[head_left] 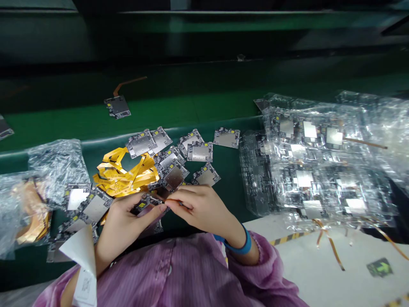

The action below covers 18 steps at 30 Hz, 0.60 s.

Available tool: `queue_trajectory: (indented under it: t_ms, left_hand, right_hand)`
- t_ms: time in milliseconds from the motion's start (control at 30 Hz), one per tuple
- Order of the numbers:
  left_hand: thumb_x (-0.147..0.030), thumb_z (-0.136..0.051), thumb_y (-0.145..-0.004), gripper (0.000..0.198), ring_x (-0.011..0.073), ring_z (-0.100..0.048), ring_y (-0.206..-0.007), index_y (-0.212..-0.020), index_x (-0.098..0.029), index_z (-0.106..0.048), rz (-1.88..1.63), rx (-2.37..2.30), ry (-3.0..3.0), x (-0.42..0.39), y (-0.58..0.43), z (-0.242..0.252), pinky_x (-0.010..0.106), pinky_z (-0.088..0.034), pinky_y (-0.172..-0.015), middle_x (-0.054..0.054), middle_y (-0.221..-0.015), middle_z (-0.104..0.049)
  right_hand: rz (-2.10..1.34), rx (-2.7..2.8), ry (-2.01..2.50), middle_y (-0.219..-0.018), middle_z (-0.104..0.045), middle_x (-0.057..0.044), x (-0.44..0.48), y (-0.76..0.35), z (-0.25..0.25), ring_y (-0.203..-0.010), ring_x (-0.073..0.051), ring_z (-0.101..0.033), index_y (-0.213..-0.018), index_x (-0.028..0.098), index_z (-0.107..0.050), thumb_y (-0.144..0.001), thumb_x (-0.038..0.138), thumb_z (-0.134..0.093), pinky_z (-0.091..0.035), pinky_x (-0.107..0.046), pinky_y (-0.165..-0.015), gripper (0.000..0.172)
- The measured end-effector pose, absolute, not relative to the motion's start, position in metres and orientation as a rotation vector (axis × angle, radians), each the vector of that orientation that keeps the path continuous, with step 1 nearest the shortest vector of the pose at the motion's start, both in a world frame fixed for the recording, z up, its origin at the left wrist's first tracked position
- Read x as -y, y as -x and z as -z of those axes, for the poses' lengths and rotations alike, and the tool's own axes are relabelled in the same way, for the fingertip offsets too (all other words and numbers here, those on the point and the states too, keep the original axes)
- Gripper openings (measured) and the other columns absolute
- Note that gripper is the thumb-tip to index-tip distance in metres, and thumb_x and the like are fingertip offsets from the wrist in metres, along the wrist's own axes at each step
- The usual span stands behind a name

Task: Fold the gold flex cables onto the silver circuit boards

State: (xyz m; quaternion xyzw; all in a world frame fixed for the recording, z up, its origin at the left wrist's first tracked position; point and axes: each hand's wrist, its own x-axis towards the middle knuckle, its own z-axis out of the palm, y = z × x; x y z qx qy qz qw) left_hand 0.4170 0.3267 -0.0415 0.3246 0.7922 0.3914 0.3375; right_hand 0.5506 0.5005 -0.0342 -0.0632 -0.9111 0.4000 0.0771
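Observation:
My left hand [124, 221] grips a small circuit board [147, 204] close to my chest, fingers curled round its lower edge. My right hand [198, 207] meets it from the right, fingertips pinched at the board's edge on something thin that I cannot make out. Just beyond both hands lies a loose pile of similar boards with silver shields [179, 155], and to its left a heap of orange flex cables [126, 172]. A blue band circles my right wrist [238, 245], and both arms wear purple sleeves.
Stacked clear plastic trays holding boards [319, 157] fill the right side. A crumpled plastic bag with orange cables [28, 200] sits at the left. One board with a cable [117, 106] lies alone on the green belt farther back. A white paper tag [81, 260] hangs near my left sleeve.

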Motion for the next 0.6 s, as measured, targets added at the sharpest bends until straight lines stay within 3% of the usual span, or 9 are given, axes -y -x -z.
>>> queue_trajectory:
  t_ms: [300, 467, 600]
  left_hand:
    - [-0.035, -0.076, -0.081, 0.018, 0.0115, -0.061, -0.062, -0.073, -0.019, -0.072, -1.147, -2.000, -0.848, -0.332, -0.418, 0.042, 0.020, -0.047, -0.063, -0.005, -0.067, -0.068]
    - [-0.038, -0.075, -0.082, 0.018, 0.0136, -0.064, -0.070, -0.083, -0.020, -0.073, -1.163, -2.008, -0.784, -0.339, -0.421, 0.043, 0.021, -0.048, -0.066, -0.003, -0.077, -0.072]
    - [-0.041, -0.073, -0.083, 0.022, 0.0149, -0.065, -0.076, -0.090, -0.020, -0.073, -1.156, -1.966, -0.718, -0.340, -0.423, 0.043, 0.021, -0.049, -0.071, -0.002, -0.084, -0.073]
  right_hand:
    - [-1.434, 2.591, 0.241, -0.067, -0.061, 0.002, -0.500, -0.549, 0.038, -0.061, -0.009, -0.053, -0.083, 0.017, -0.070, -0.099, 0.029, -0.056, -0.036, -0.022, -0.058, 0.024]
    - [-1.445, 2.500, 0.358, -0.084, -0.068, -0.001, -0.503, -0.551, 0.032, -0.072, -0.010, -0.059, -0.093, 0.019, -0.070, -0.099, 0.031, -0.057, -0.041, -0.021, -0.065, 0.019]
    - [-1.377, 2.475, 0.474, -0.078, -0.066, 0.001, -0.506, -0.553, 0.025, -0.067, -0.010, -0.057, -0.088, 0.019, -0.068, -0.094, 0.030, -0.063, -0.042, -0.022, -0.065, 0.014]
